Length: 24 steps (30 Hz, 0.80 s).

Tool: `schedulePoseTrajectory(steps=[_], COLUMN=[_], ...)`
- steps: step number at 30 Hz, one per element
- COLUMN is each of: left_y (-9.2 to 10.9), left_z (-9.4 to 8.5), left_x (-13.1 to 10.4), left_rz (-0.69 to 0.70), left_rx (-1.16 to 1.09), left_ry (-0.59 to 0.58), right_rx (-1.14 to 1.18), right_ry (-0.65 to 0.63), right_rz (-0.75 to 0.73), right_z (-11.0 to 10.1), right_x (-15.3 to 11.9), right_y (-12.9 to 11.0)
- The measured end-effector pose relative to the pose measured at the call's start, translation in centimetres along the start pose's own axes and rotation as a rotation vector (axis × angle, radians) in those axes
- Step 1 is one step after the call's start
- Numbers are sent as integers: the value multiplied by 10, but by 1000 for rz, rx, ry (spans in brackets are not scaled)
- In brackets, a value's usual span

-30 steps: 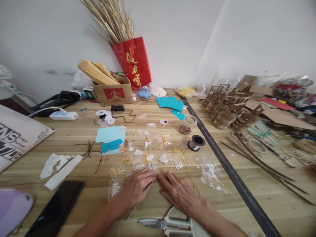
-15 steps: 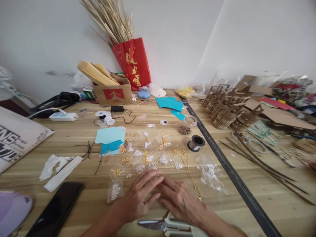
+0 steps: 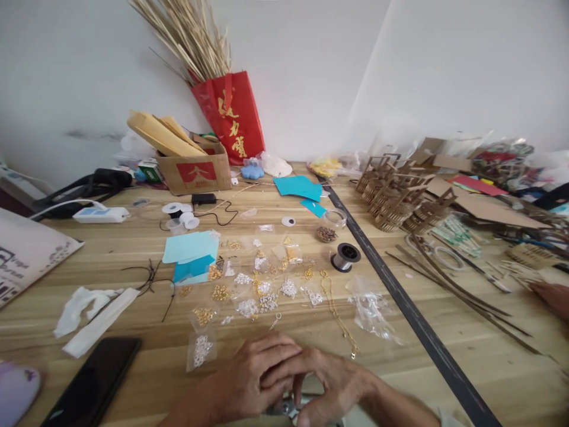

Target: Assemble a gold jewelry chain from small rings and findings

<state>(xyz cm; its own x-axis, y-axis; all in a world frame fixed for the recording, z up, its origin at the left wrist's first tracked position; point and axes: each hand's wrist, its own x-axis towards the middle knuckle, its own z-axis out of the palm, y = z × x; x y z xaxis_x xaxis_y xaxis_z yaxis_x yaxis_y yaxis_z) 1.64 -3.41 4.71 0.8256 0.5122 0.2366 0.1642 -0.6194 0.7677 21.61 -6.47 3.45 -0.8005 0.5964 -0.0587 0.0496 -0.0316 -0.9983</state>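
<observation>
My left hand (image 3: 260, 376) is low in the middle of the table, fingers bent together and pointing right. Whatever they may hold is hidden. My right hand (image 3: 331, 379) meets it from the right. Its index finger crosses to the left hand, while its thumb is spread well apart below. Scissors (image 3: 288, 407) lie beneath both hands, mostly covered. Just beyond the fingertips is a small silver chain with a ring (image 3: 276, 320). A gold chain (image 3: 335, 314) stretches along the table to the right. Small bags of silver rings (image 3: 202, 350) and gold findings (image 3: 203, 315) lie to the left.
A wire spool (image 3: 345, 257), a jar of beads (image 3: 327, 233) and a clear plastic bag (image 3: 371, 308) stand or lie beyond. A phone (image 3: 93, 382) is at left. Small woven baskets (image 3: 395, 196) crowd the right. Another person's hand (image 3: 551, 296) shows at the right edge.
My hands have moved down and nearer, over the scissors, and the right thumb has spread. The small silver chain beyond the fingers is uncovered. Another person's hand has appeared at right.
</observation>
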Motion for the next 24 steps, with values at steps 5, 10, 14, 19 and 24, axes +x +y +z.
schedulePoseTrajectory(steps=[5, 10, 14, 19, 24], left_y=[-10, -24, -31, -35, -38], left_z=[3, 5, 3, -2, -5], left_x=[-1, -4, -4, -3, -2], left_rz=[29, 46, 13, -111, -254], left_rx=[61, 96, 151, 177, 77], left_ry=[70, 176, 291, 396, 459], right_rx=[95, 106, 72, -8, -157], right_ry=[-43, 19, 300, 654, 674], right_rz=[41, 34, -15, 5, 36], right_z=[-4, -14, -28, -50, -57], right_x=[1, -1, -6, -10, -8], right_y=[5, 1, 1, 6, 12])
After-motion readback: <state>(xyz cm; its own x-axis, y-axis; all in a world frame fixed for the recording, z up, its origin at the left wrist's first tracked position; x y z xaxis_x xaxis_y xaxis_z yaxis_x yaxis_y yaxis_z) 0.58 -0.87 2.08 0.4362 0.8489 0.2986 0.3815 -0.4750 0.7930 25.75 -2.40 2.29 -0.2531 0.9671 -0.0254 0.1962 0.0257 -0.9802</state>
